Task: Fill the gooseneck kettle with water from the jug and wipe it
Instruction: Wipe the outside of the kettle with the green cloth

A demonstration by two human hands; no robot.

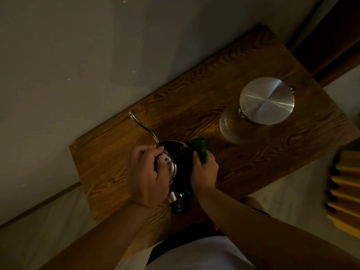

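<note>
Green cloth [199,151]: bunched under the right hand [204,172], just right of frame centre, pressed to the right flank of the kettle; judged to be the wiping step.
Kettle [179,164]: dark body, low centre of the frame, on the wooden table [224,90]; thin spout [143,127] runs up and left; handle [176,203] points down toward the person.
Left hand [148,172]: draped over the kettle's left side, fingers curled near the spout base and the shiny rim; likely bracing it so it does not slide or turn under the rubbing.
Right hand: fingers closed on the cloth, palm against the kettle wall.
Kettle contents: cannot tell; the hands and dim light hide the opening, and whether a lid is on is unclear.
Jug [239,123]: clear glass, right of centre, well apart from the kettle, capped by a round metal lid [266,101]; likely set aside after pouring.
Jug contents: water level not readable from above.
Risk: pushing hard on one side could tip a full kettle.
</note>
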